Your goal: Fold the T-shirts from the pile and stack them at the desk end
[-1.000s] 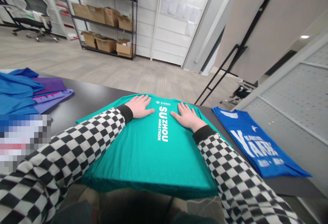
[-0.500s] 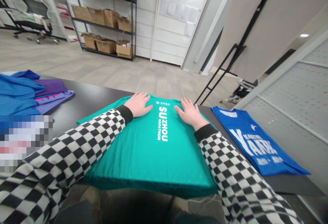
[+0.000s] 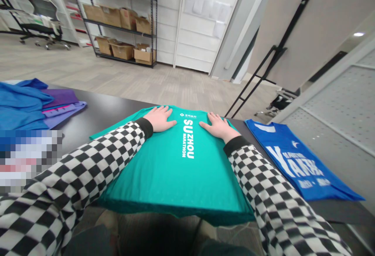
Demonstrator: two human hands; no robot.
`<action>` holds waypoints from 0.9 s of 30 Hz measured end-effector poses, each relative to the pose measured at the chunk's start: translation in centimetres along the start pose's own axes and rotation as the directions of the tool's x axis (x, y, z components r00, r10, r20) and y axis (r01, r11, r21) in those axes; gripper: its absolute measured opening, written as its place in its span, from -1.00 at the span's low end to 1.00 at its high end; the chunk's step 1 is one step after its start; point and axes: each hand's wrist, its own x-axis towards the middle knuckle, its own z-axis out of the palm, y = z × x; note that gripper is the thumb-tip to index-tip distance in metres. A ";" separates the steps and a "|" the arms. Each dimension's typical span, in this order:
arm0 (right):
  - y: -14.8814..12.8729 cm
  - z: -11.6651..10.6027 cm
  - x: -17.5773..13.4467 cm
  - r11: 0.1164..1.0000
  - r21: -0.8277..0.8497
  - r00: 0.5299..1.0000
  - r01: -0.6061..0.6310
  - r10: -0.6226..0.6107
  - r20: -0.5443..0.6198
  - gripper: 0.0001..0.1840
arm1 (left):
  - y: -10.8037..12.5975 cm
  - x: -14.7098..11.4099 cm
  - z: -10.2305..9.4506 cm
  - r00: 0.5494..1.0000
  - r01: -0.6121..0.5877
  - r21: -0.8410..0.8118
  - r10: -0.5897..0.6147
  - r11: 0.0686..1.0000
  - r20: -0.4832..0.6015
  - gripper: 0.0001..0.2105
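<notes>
A green T-shirt point(image 3: 172, 178) with white "SUZHOU MARATHON" lettering lies spread on the dark table, its hem hanging over the near edge. My left hand point(image 3: 159, 119) rests flat on its upper left part, fingers stretched out. On the upper right part lies my right hand point(image 3: 218, 126), palm down with the thumb apart from the fingers. Both hands touch the cloth without gripping it. The printed chest stays visible between them; my forearms cover parts of the shirt's sides.
A folded blue shirt point(image 3: 301, 162) with white print lies at the table's right end. At the left is a heap of blue and purple clothes point(image 3: 26, 101) on the dark table point(image 3: 102, 105). Beyond stand a shelf with cardboard boxes point(image 3: 121, 50) and a board on a black stand point(image 3: 260, 72).
The view has shifted slightly, so surroundings sit a little further right. Both hands stay flat at the same places on the green T-shirt.
</notes>
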 end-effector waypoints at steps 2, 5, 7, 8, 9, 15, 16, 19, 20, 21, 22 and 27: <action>0.0 0.2 -0.1 1.000 -0.001 1.000 0.001 -0.001 -0.029 0.12 | 0.0 0.0 -0.3 0.998 0.018 0.005 -0.017 1.000 -0.066 -0.13; -0.1 0.3 -0.4 1.000 0.004 0.997 0.027 -0.026 -0.079 0.10 | -0.4 0.2 -0.9 0.970 0.076 0.019 -0.070 0.997 -0.234 -0.32; -0.3 0.3 -0.6 0.997 0.007 0.992 0.076 -0.075 -0.097 0.07 | -0.9 0.4 -1.1 0.961 0.093 0.030 -0.082 0.995 -0.266 -0.37; -0.4 0.3 -0.6 0.994 0.011 0.990 0.105 -0.103 -0.093 0.05 | -1.2 0.5 -1.1 0.969 0.086 0.043 -0.073 0.995 -0.237 -0.37; -0.5 0.3 -0.7 0.992 0.018 0.989 0.127 -0.125 -0.080 0.03 | -1.4 0.5 -0.9 0.980 0.069 0.057 -0.057 0.996 -0.191 -0.34; -0.5 0.5 -0.5 0.990 0.054 0.992 0.130 -0.129 -0.011 0.00 | -2.0 0.9 0.1 0.999 0.048 0.078 -0.048 0.996 -0.006 -0.15; -0.4 0.5 -0.5 0.991 0.053 0.992 0.126 -0.125 -0.010 0.01 | -2.1 0.9 0.1 0.999 0.048 0.071 -0.049 0.996 0.006 -0.12; -0.4 0.4 -0.5 0.992 0.049 0.993 0.116 -0.115 -0.010 0.05 | -3.0 1.1 -0.3 1.000 0.020 0.047 -0.021 0.999 0.018 -0.07; -0.4 0.4 -0.5 0.992 0.047 0.993 0.114 -0.114 -0.011 0.06 | -3.4 1.1 -0.5 1.000 0.006 0.030 -0.006 1.000 0.013 -0.07; -0.4 0.4 -0.5 0.993 0.046 0.994 0.112 -0.112 -0.011 0.06 | -3.9 1.2 -0.8 1.000 -0.006 0.007 0.006 1.000 0.007 -0.08; -0.4 0.4 -0.6 0.993 0.045 0.994 0.110 -0.109 -0.009 0.05 | -4.3 1.3 -1.0 1.000 -0.011 -0.022 0.011 1.000 -0.002 -0.11; -0.5 0.1 -0.7 0.994 0.044 0.995 0.103 -0.103 -0.004 0.02 | -4.8 1.4 -2.2 0.998 -0.016 -0.014 0.015 1.000 -0.057 -0.32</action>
